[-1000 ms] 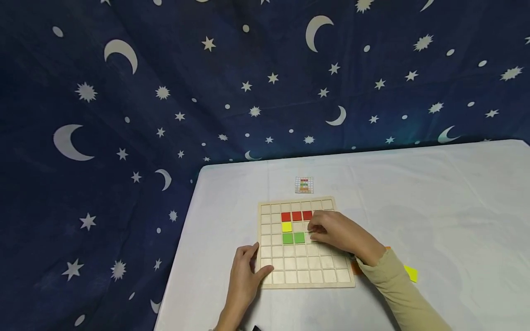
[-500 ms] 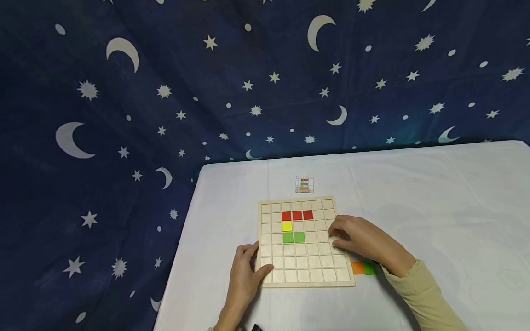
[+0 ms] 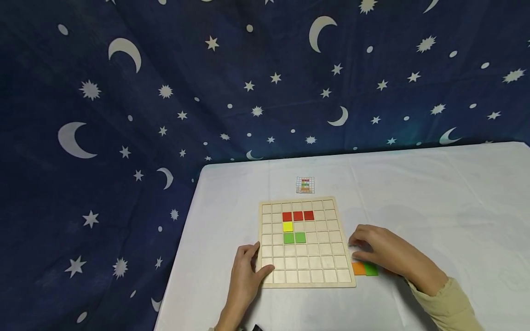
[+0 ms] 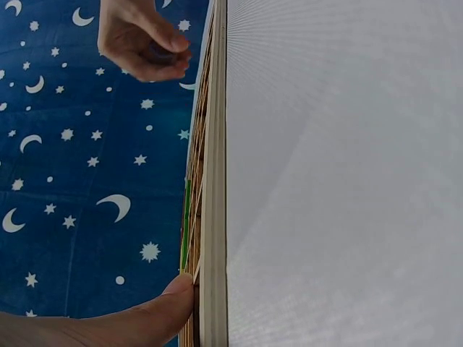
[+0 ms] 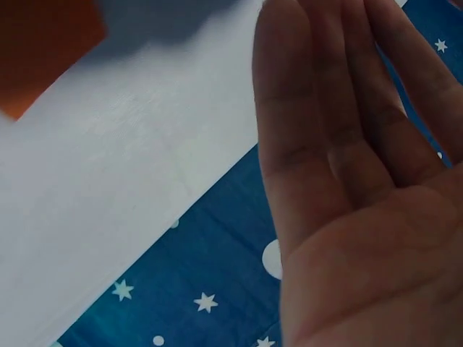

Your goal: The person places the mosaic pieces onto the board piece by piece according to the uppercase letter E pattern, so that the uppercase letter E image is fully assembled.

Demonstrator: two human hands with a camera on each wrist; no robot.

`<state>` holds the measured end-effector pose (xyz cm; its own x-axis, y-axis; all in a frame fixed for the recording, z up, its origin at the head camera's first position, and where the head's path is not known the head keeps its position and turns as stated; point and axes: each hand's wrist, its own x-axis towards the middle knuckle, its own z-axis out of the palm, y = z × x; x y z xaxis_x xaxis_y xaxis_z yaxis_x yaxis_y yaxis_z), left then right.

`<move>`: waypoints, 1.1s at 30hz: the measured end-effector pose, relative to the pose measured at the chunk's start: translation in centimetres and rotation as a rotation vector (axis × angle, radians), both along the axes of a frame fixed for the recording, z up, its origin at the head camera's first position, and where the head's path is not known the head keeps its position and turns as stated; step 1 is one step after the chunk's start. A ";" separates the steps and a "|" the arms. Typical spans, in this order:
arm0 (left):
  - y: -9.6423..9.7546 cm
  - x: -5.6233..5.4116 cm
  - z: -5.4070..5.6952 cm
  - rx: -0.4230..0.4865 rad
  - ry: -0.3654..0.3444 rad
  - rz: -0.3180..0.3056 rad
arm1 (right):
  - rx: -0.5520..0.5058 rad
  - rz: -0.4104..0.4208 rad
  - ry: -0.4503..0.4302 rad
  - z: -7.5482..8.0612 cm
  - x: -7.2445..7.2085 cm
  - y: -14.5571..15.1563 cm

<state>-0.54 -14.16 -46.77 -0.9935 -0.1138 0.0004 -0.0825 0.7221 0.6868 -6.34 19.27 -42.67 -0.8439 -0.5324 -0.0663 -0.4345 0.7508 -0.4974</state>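
A wooden grid board [image 3: 308,250] lies flat on the table. Its squares hold three red tiles [image 3: 298,216] in a row, one yellow tile [image 3: 287,226] below the left red one, and two green tiles [image 3: 294,238] beneath that. My left hand [image 3: 247,271] rests at the board's left edge, thumb laid over the frame and fingers along the side. Just off the board's right edge, my right hand [image 3: 385,248] hovers with nothing in its fingers. Below it lie a loose orange tile [image 3: 358,269] and a loose green tile [image 3: 371,269]; the forearm and hand cover the area further right.
A small pattern card [image 3: 305,185] with a coloured grid lies behind the board. White cloth covers the table [image 3: 455,207]. A dark blue curtain [image 3: 232,59] with moons and stars hangs behind and to the left. A small black object [image 3: 257,328] shows at the bottom edge.
My right hand has drawn back from the board's middle, moving right and toward me, past the right edge. The loose orange and green tiles have come into sight. The left hand stays put.
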 end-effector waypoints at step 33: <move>0.1 0.1 0.1 0.001 -0.003 0.004 | -0.154 0.113 -0.099 -1.8 1.9 3.3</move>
